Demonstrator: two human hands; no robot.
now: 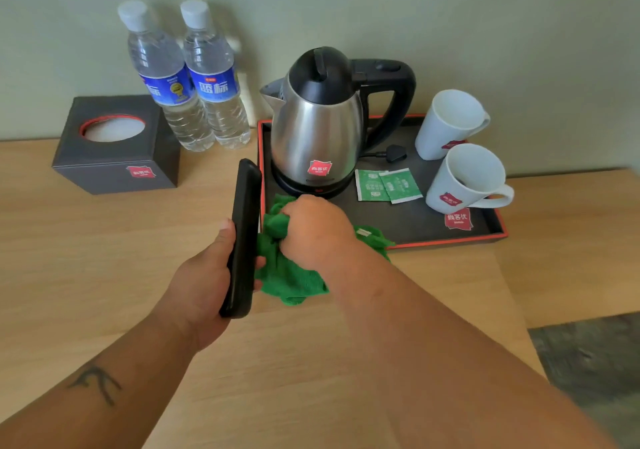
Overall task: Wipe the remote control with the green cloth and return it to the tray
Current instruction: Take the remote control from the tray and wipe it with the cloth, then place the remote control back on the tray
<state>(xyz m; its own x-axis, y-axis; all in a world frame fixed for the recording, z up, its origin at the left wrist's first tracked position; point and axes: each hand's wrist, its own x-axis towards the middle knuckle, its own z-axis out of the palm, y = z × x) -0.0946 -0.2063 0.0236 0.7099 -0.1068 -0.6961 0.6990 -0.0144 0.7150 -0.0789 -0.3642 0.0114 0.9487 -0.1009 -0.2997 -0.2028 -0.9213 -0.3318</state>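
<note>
Wooden table (104,275) against a pale green wall. Largest item on it: black tray (498,228) with red rim, right of centre. In the tray: steel kettle (317,130) with black lid and handle on its base at the back left, its plug lying beside it; two white mugs (446,123) tilted on their sides at the right, openings facing the camera, both look empty; two green sachets (388,185) flat between kettle and mugs.

Left of the tray, dark grey tissue box (117,150) with a round red-edged opening, white tissue visible inside. Two capped water bottles (187,78), blue labels, stand touching each other between box and tray, both full or nearly so.

Remote control (242,237): black, held on edge, roughly upright, just left of the tray's front-left corner, not in the tray. Left hand (204,275) wraps it from the left, thumb on the near face, fingers curled round behind.

Right hand (315,230) clenched on a bunched green cloth (287,275), pressed against the remote's right side. Cloth hangs over the tray's front edge.
</note>
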